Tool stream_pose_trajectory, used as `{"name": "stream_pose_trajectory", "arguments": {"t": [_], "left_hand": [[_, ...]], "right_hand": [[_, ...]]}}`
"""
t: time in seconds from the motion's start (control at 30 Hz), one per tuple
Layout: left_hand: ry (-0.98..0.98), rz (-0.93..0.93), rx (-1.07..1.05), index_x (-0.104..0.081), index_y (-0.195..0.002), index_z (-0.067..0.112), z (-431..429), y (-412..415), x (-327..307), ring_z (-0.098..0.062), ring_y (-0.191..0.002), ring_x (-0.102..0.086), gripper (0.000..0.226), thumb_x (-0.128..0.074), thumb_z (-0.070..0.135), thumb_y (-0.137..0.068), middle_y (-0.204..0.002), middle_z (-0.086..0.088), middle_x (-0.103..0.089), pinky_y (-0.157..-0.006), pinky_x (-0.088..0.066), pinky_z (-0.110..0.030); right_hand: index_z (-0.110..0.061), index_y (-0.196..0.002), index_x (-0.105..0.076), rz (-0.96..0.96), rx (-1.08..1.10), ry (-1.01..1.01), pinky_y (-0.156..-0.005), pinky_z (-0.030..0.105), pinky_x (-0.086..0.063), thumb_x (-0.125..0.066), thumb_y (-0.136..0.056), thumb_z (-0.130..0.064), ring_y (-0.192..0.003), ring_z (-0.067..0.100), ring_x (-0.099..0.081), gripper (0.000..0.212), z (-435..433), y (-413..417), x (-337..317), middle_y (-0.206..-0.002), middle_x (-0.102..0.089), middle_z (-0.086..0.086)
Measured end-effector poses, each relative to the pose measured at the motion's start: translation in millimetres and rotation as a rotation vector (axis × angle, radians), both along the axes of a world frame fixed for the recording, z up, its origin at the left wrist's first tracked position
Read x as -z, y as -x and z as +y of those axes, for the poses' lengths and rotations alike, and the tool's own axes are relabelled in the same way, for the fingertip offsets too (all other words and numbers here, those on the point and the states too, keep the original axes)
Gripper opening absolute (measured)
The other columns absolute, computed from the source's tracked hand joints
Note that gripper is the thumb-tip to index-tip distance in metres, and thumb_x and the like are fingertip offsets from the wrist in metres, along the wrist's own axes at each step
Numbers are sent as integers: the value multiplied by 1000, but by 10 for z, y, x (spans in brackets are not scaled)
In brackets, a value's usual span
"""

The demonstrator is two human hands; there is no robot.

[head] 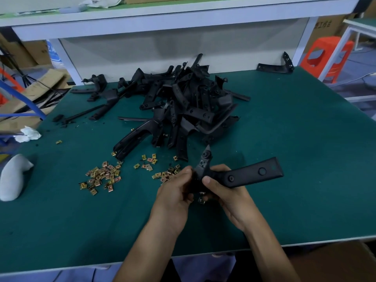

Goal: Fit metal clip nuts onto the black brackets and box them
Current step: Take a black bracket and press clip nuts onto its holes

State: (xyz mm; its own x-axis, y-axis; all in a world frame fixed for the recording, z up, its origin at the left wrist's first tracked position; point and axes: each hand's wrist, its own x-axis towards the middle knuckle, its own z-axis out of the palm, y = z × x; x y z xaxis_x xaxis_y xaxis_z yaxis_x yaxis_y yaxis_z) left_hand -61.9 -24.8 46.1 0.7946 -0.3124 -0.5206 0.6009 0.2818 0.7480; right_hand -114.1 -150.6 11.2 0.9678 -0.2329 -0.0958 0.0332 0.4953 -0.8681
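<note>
Both hands hold one black bracket (246, 176) above the green table (295, 143). My right hand (225, 195) grips its bend, thumb on top, and the long flat arm points right. My left hand (176, 190) grips the bracket's lower end from the left. A metal clip nut (201, 199) shows at that lower end, between my hands. Loose brass-coloured clip nuts (101, 177) lie scattered to the left of my hands. A big pile of black brackets (183, 106) sits at the middle of the table.
A lone black bracket (276, 66) lies at the table's far right edge. A grey cloth bundle (13, 178) and white crumpled paper (28, 134) sit at the left. A cardboard box (333, 261) stands below the near right edge. An orange stool (325, 55) stands beyond.
</note>
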Motion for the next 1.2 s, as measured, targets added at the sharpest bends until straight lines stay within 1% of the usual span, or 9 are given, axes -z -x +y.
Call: {"name": "stream_pose_trajectory", "arguments": {"t": [0.13, 0.27, 0.43, 0.6, 0.67, 0.77, 0.97, 1.1, 1.2], "left_hand": [[92, -47, 31, -69, -95, 17, -81, 38, -110, -17, -81, -57, 15, -55, 21, -99, -95, -5, -68, -68, -39, -32], [97, -62, -10, -72, -99, 18, -86, 53, -154, -11, -71, -62, 10, -62, 18, -96, -91, 0, -70, -60, -48, -25], [-44, -198, -19, -74, -98, 20, -24, 68, -129, -4, -68, -65, 11, -71, 25, -90, -89, 3, -75, -65, -45, -22], [-100, -311, -6, -75, -97, 12, 10, 79, -132, -15, -83, -69, 14, -73, 24, -89, -97, -9, -76, -82, -51, -36], [-101, -343, 2, -74, -97, 8, 19, 75, -121, -11, -79, -70, 15, -72, 20, -89, -92, -7, -76, -72, -55, -26], [-134, -378, -9, -74, -95, 6, 21, 71, -107, -1, -66, -65, 11, -72, 16, -90, -80, 1, -74, -54, -47, -12], [-172, -331, 11, -73, -91, 15, 57, 67, -73, -8, -67, -57, 5, -70, 19, -91, -80, 2, -68, -58, -45, -22], [-189, -346, 5, -71, -88, 14, 63, 61, -64, -7, -62, -55, 4, -70, 16, -91, -70, 6, -64, -53, -44, -20], [-171, -343, 5, -71, -88, 12, 57, 62, -73, -6, -59, -57, 5, -69, 14, -92, -71, 2, -67, -50, -44, -18]], "right_hand": [[-15, -95, -66, -40, 27, -33, -66, 28, -56, -78, -77, -15, -82, 19, -69, 22, 56, -13, 5, -92, -71, 7], [-24, -94, -70, -100, 56, -174, -69, 29, -56, -79, -81, -22, -93, 19, -69, 16, -68, 8, -38, -101, -71, 9], [-18, -100, -65, -99, 49, -221, -67, 29, -56, -79, -84, -17, -93, 19, -69, 22, -103, 17, 0, -103, -70, 10], [-18, -100, -66, -86, 40, -222, -63, 29, -55, -79, -79, -18, -88, 20, -70, 25, -84, 25, -13, -104, -71, 14], [-20, -97, -69, -84, 41, -216, -61, 27, -55, -79, -79, -19, -86, 19, -70, 21, -81, 27, -18, -103, -71, 13], [-24, -92, -73, -87, 51, -222, -59, 26, -55, -78, -78, -18, -82, 18, -70, 16, -74, 25, -30, -98, -72, 9], [-18, -101, -65, -61, 57, -206, -55, 27, -54, -71, -83, -11, -77, 18, -69, 21, -74, 25, -5, -96, -72, 10], [-9, -112, -54, -41, 41, -168, -53, 27, -53, -74, -79, -14, -73, 19, -68, 39, -61, 11, 5, -93, -70, 11], [-11, -109, -56, -39, 28, -161, -53, 26, -53, -74, -80, -15, -74, 18, -68, 35, -62, 12, 15, -94, -70, 10]]}}
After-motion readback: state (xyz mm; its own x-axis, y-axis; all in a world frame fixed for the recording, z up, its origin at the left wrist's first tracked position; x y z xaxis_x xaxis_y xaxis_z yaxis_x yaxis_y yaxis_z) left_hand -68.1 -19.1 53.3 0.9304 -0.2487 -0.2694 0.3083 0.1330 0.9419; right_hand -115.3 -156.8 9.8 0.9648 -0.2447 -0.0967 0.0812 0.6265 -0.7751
